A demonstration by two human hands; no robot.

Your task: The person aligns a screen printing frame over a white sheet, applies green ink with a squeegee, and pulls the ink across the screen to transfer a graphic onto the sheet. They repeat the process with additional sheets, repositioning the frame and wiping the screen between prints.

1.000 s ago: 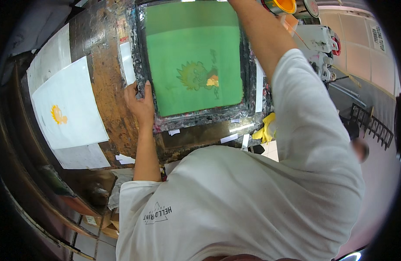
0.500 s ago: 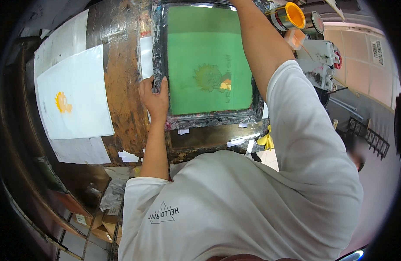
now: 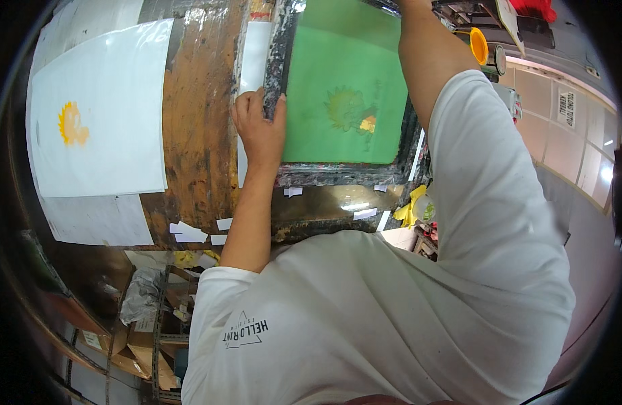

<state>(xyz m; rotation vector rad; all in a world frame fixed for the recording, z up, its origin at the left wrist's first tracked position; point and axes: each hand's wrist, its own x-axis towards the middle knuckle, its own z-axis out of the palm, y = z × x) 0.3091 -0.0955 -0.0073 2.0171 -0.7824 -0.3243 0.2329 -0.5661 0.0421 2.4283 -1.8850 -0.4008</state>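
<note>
The left hand (image 3: 260, 131) had its thumb and fingers closed around the left bar of the screen (image 3: 345, 64), which lay on the table (image 3: 199, 128), top end cut off. The right hand was beyond the upper edge, its grip impossible to tell. The mesh's design (image 3: 346, 108) showed faintly.

Green screen (image 3: 341, 57) in dark, paint-crusted frame (image 3: 278, 54), faint spiky design (image 3: 345, 108)

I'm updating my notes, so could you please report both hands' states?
Left hand: closed on the dark frame, at its left.
Right hand: out of view, cannot be told.
</note>
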